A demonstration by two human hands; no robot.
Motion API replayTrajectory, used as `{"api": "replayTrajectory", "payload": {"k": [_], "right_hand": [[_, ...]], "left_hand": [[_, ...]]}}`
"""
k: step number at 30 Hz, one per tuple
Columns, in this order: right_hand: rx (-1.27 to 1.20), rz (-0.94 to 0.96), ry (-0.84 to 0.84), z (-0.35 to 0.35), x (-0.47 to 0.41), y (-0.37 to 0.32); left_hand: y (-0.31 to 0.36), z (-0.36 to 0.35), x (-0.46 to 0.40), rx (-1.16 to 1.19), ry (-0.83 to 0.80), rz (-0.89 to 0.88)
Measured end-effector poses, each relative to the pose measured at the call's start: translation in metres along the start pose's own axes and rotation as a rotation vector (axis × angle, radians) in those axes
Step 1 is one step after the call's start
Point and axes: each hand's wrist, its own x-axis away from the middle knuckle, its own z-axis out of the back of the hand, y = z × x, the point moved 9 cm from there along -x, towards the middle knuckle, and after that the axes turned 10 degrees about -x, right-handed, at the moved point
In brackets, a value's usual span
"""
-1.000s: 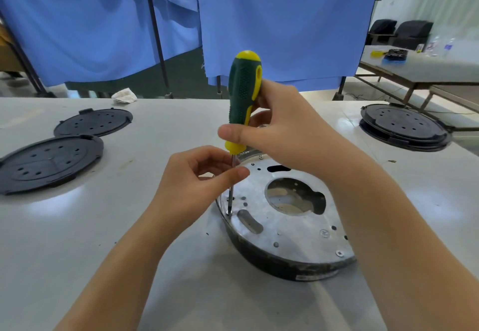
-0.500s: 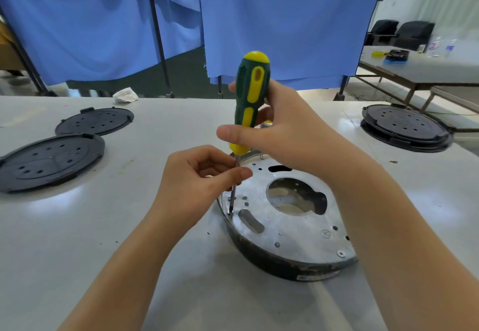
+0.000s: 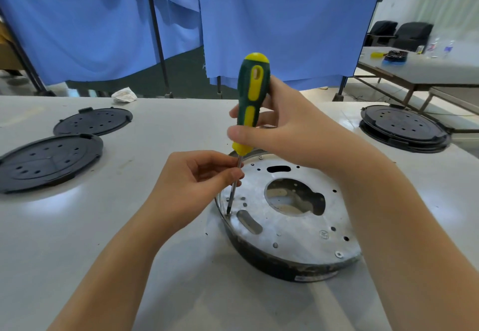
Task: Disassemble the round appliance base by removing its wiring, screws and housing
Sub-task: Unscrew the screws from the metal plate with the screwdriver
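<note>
The round appliance base [image 3: 290, 229] lies on the white table, its silver metal plate facing up with a large central hole and a black rim below. My right hand [image 3: 290, 133] grips the green and yellow handle of a screwdriver [image 3: 252, 97] that stands nearly upright. Its tip rests on the plate's left edge, at a screw spot. My left hand [image 3: 197, 190] pinches the metal shaft just below the handle. One screw [image 3: 339, 254] shows near the plate's front right rim.
Two black round covers [image 3: 49, 160] [image 3: 93, 121] lie at the left of the table. Another black round base [image 3: 404, 128] sits at the far right. A crumpled white rag [image 3: 124, 95] lies at the back edge. Blue curtains hang behind.
The screwdriver handle has turned in my right hand, its yellow stripe now facing me, and leaned slightly right. My left hand stays pinched on the shaft.
</note>
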Motion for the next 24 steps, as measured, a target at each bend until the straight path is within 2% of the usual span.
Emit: {"api": "replayTrajectory", "payload": {"k": [3,8,15,21,24], "right_hand": [[0.131,0.007,0.084,0.005,0.000,-0.001],[0.118,0.061,0.137,0.012,0.001,-0.009],[-0.141,0.091,0.081,0.006,0.000,-0.012],[-0.193,0.118,0.167,0.015,-0.002,-0.012],[-0.133,0.057,0.192,0.019,-0.001,-0.004]], "left_hand": [[0.001,-0.001,0.000,-0.060,0.029,-0.010],[0.001,-0.005,0.000,-0.081,0.016,-0.032],[-0.001,-0.012,-0.001,-0.125,-0.096,-0.016],[-0.002,0.001,-0.003,-0.041,0.043,-0.019],[-0.005,0.007,-0.003,-0.004,0.117,0.001]]}}
